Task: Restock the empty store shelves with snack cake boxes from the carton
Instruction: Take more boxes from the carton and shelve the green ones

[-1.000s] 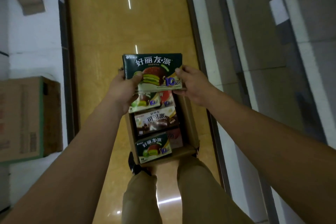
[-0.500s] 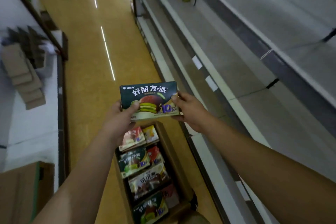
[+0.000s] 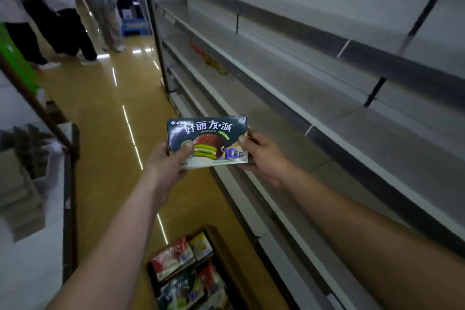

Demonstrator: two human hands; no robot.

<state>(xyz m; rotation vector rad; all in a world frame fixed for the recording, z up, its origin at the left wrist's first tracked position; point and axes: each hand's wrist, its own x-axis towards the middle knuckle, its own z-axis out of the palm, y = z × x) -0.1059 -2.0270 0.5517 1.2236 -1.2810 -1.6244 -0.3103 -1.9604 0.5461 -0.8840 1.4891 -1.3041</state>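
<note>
- Both hands are raised in front of me, apart from each other, each clamped on one end of the same box.
- My left hand (image 3: 171,166) grips the left end. The thumb lies across the printed front near the lower left corner, and the fingers are hidden behind the box.
- My right hand (image 3: 261,158) grips the right end. The thumb tip presses the front by the right edge, and the fingers wrap round the back.
- I see the snack cake box (image 3: 207,143) held level in the air with its front facing me. It is dark green, with white lettering along the top and a picture of a chocolate-coated cake with green layers.
- It hangs over the aisle, just beside the front edges of the lower shelves (image 3: 327,98), and I cannot tell whether it touches any of them.
- Those shelves are grey tiers with pale front strips that run along my right side. Far along one tier sit a few small red and yellow items (image 3: 214,63), too blurred for me to name.
- An open brown carton (image 3: 226,257) stands on the floor below my forearms, close to the shelf base. Inside are more boxes (image 3: 173,259), red-and-white, yellow and dark green, with their fronts turned up.
- Underfoot is a glossy yellow floor (image 3: 105,121) streaked with light reflections.
- On my left, flattened cardboard (image 3: 20,196) is stacked on a pale surface.
- At the far end of the aisle, people (image 3: 63,20) stand beside something blue (image 3: 133,25).
</note>
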